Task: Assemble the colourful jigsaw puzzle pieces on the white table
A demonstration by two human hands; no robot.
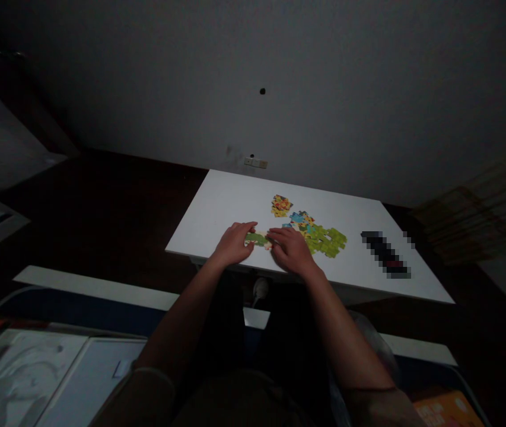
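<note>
Between my hands, near the front edge of the white table, lies a small section of green and cream jigsaw puzzle pieces (258, 239). My left hand (235, 244) grips its left end, thumb below and fingers above. On the right end my right hand (293, 250) presses with bent fingers, hiding part of it. Just beyond my right hand is a spread of green jigsaw pieces (330, 242), with blue and yellow jigsaw pieces (302, 219) next to it. A separate cluster of yellow and orange jigsaw pieces (281, 205) lies farther back.
The white table (226, 201) stands near a grey wall with a socket strip (255, 162). A dark, pixelated object (385, 255) lies on its right side. At lower left is an open white box (30, 370); an orange box (448, 409) sits at lower right.
</note>
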